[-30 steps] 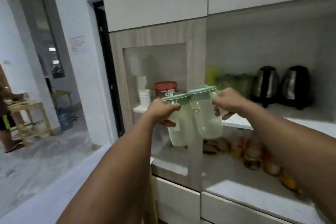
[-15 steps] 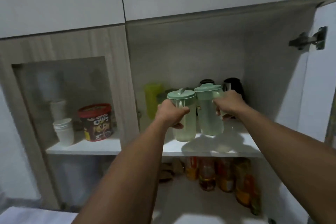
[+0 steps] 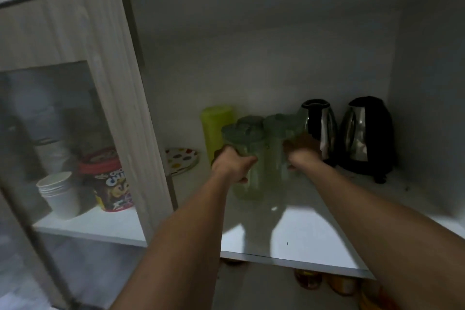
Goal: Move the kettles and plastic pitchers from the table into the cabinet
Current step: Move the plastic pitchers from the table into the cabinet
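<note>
Both arms reach deep into the open cabinet over its white shelf (image 3: pixel 314 246). My left hand (image 3: pixel 232 162) grips a pale green plastic pitcher (image 3: pixel 247 158) with a green lid; its base is on or just above the shelf. My right hand (image 3: pixel 302 151) grips a second green-lidded pitcher (image 3: pixel 276 148) right beside the first. Behind them stand another green-lidded pitcher (image 3: pixel 251 122) and a tall lime-green pitcher (image 3: pixel 216 128). Two steel-and-black kettles (image 3: pixel 320 126) (image 3: pixel 364 136) stand at the back right of the shelf.
A polka-dot plate (image 3: pixel 182 160) lies at the shelf's left. Behind the glass door on the left are stacked white cups (image 3: pixel 60 194) and a red-lidded tub (image 3: pixel 109 181). Jars (image 3: pixel 309 278) stand on the lower shelf. The cabinet's side wall (image 3: pixel 427 83) is at right.
Both hands have pushed the two pitchers from the shelf's front edge farther back into the cabinet. The view has moved closer and into shadow.
</note>
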Demonstrator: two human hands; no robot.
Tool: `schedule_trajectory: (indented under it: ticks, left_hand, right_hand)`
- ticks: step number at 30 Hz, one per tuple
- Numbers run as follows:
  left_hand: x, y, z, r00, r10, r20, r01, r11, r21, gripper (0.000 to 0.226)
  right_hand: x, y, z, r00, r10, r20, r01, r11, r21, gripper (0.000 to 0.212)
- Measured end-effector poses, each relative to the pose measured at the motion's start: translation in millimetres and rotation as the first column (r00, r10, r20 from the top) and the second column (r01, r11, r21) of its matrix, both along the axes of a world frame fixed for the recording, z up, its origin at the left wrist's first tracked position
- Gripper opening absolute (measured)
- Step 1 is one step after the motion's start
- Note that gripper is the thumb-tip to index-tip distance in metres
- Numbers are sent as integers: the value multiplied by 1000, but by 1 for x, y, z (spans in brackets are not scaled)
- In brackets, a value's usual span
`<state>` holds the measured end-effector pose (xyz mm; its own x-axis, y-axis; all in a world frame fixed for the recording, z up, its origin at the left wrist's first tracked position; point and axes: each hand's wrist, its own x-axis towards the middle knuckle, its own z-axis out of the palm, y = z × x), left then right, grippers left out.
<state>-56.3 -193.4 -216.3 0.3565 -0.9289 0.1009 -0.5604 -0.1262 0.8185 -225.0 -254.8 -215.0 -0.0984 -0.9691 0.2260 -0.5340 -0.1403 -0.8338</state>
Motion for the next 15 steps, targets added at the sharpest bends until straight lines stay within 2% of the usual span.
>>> schedule_trajectory:
  ticks: [5, 10, 15]
  left_hand:
    - [5, -26, -22, 991, 28, 133, -36, 998, 58, 44]
    - [12, -44, -34, 992, 56, 116, -64, 996, 65, 64]
    - [15, -56, -39, 988, 66, 143, -72, 996, 42, 68]
  right_hand:
    - [14, -34, -24, 999, 21, 49, -27, 993, 116, 28]
    - [19, -48, -41, 1000, -1, -14, 3, 996, 93, 46]
    - [20, -52, -39, 1000, 23, 0, -23, 997, 78, 44]
